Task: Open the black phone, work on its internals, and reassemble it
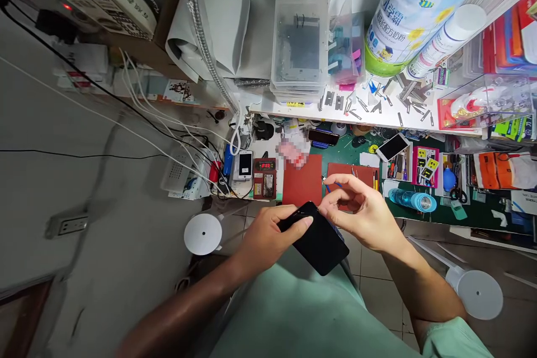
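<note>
While the left hand (268,235) grips the phone (316,238) in the air, near of the surface (364,148), the right hand (361,210) pinches narrow at its far corner. Risk: phone unsupported; a slipped grip probably drops it to the floor.

A person seen from above wears a pale mint-green short-sleeved shirt (293,313). Both forearms are bare, and the left hand (268,238) and right hand (363,210) are ungloved.
</note>
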Motion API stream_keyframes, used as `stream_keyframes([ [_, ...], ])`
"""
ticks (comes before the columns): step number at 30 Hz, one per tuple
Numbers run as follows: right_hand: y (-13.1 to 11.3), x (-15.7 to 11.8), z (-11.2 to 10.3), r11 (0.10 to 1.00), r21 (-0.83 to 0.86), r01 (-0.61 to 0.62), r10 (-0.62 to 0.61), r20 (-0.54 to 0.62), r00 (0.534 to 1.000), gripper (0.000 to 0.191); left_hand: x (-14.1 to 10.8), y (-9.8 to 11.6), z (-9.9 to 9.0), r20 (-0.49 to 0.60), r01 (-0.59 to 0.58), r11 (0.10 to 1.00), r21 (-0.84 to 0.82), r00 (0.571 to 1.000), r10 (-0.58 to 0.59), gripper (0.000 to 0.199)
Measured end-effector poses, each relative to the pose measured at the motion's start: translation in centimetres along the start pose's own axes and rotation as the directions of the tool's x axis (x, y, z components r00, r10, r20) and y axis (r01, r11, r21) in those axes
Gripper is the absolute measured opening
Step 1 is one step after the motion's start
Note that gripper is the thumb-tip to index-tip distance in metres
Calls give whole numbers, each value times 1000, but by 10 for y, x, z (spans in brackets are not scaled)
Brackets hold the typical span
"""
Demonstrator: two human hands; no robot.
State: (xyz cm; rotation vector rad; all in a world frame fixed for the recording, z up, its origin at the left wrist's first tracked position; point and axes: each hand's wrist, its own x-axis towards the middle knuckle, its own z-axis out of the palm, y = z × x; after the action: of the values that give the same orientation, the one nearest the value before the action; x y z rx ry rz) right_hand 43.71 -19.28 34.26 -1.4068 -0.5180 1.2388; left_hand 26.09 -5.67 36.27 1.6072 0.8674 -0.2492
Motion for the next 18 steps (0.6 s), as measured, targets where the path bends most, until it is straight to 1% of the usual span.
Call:
stream_keyframes([
  [7, -3, 2, 2, 999, -52, 10, -10, -6, 1000, 44, 1, 0, -2, 4, 5, 1000, 13, 1000, -5, 42],
  [12, -5, 4, 2, 997, -73, 11, -12, -17, 1000, 41, 3, -2, -2, 6, -2, 1000, 25, 1000, 2, 43],
  [18, -4, 4, 0, 997, -75, 15, -15, 5, 1000, 41, 3, -2, -4, 1, -17, 999, 35, 1000, 17, 43],
])
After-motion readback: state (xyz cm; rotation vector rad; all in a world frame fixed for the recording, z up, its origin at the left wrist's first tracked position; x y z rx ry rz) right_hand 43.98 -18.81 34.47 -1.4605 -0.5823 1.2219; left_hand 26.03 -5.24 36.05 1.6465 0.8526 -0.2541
